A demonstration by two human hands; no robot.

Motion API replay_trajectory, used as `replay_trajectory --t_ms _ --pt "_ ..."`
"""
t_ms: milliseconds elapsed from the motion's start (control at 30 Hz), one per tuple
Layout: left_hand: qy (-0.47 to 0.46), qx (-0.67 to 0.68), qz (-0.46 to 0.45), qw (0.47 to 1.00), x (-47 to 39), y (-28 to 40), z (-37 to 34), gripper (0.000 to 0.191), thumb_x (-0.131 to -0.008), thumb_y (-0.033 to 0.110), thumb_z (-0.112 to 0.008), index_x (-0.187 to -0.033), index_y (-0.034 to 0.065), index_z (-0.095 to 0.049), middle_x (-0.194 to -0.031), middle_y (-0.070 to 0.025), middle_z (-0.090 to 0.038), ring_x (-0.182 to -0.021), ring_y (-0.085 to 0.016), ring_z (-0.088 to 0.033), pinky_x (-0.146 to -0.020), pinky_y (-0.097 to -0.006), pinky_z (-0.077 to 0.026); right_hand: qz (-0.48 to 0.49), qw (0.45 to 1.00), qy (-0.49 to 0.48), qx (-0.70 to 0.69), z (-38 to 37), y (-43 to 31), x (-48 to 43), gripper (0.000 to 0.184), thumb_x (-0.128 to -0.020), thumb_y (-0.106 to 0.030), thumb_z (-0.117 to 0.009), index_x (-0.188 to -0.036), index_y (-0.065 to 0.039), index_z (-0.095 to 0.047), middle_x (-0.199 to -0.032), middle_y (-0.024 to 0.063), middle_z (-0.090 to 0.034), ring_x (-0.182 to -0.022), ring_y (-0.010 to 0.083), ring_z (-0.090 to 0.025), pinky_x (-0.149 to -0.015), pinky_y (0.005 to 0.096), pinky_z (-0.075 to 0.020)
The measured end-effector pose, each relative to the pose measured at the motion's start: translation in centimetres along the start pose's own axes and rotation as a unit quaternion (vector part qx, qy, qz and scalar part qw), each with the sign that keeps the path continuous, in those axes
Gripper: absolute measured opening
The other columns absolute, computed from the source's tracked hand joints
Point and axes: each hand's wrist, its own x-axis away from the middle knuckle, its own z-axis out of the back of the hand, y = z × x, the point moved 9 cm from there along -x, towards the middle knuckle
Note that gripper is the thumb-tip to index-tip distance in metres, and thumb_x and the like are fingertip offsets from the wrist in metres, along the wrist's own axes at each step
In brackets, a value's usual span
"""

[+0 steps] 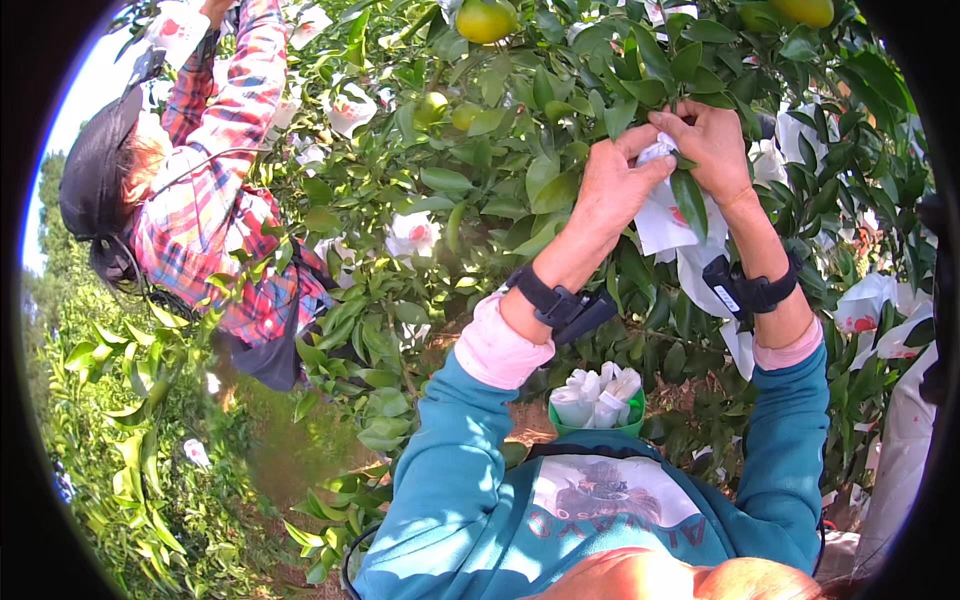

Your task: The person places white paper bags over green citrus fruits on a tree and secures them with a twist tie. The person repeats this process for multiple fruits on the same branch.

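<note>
My left hand (619, 180) and my right hand (705, 150) meet at a leafy citrus branch, upper right of centre. Between them they pinch the gathered top of a white paper fruit bag (667, 225) with red print, which hangs below the fingers; whether a fruit is inside is hidden. A green leaf (688, 204) lies over the bag. Each wrist wears a black strap with a small device. At my waist a green container (634, 414) holds several rolled white bags (596, 394).
Bare green-yellow citrus fruits (486, 20) hang at the top. Bagged fruits (412, 234) sit among the leaves on both sides. A co-worker in a plaid shirt (202, 195) and dark cap reaches up at the left. Leafy shoots (135, 450) stand at lower left.
</note>
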Motion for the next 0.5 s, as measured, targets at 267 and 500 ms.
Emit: replay_trajectory --t_ms 267,500 --pt "-0.103 -0.117 -0.182 0.971 10.3 2.3 0.0 0.017 -0.089 -0.001 -0.056 -0.102 -0.0056 -0.064 -0.094 -0.0170 -0.069 -0.095 -0.024 -0.064 -0.087 -0.0344 -0.049 0.235 0.961 -0.093 0.112 4.3 -2.5 0.1 0.045 -0.077 -0.019 -0.065 -0.118 -0.004 -0.054 -0.102 0.0178 -0.061 -0.085 0.0306 -0.060 -0.075 0.0332 -0.0478" --pt "-0.045 -0.187 0.220 0.956 19.8 -16.1 7.9 0.020 -0.088 0.002 -0.057 -0.106 -0.0037 -0.064 -0.091 -0.0111 -0.071 -0.089 -0.017 -0.066 -0.079 -0.0285 -0.051 0.262 0.955 -0.083 -0.115 3.2 -4.3 16.5 0.014 -0.070 0.003 -0.072 -0.074 0.000 -0.059 -0.079 0.0109 -0.058 -0.070 0.0218 -0.056 -0.063 0.0297 -0.0447"
